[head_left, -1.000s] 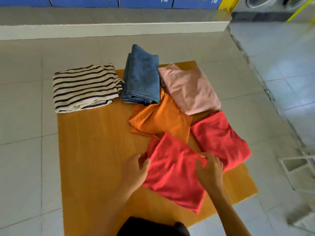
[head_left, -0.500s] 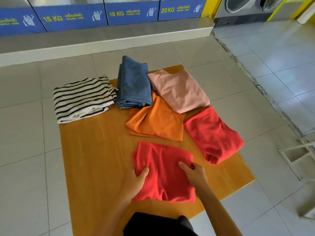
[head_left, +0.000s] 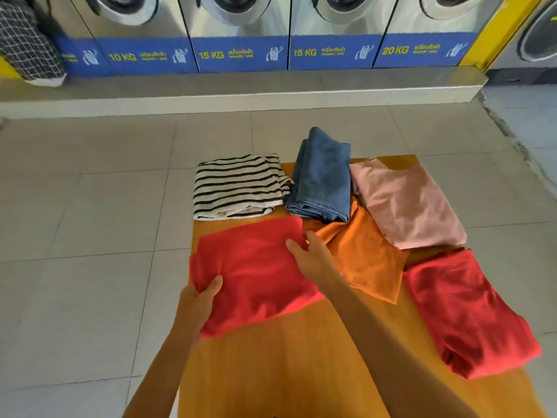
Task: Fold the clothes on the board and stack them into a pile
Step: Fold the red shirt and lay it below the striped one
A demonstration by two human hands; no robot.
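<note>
A folded red cloth [head_left: 256, 273] lies at the left side of the wooden board [head_left: 289, 366]. My left hand [head_left: 200, 300] grips its near-left edge and my right hand [head_left: 310, 254] holds its far-right edge. Behind it lie a folded striped garment [head_left: 238, 185] and folded blue jeans [head_left: 322, 176]. To the right are an orange garment [head_left: 364, 254], a pink garment [head_left: 404, 200] and a second red garment [head_left: 464, 312], each folded and lying apart or partly overlapping.
The board rests on a grey tiled floor [head_left: 84, 224]. A raised ledge [head_left: 241, 92] with a row of washing machines [head_left: 241, 31] runs along the back. A checked bag [head_left: 27, 46] hangs at the far left.
Both hands have carried the red cloth from the board's near middle to its left side, just in front of the striped garment. The camera has tilted up, showing the washing machines.
</note>
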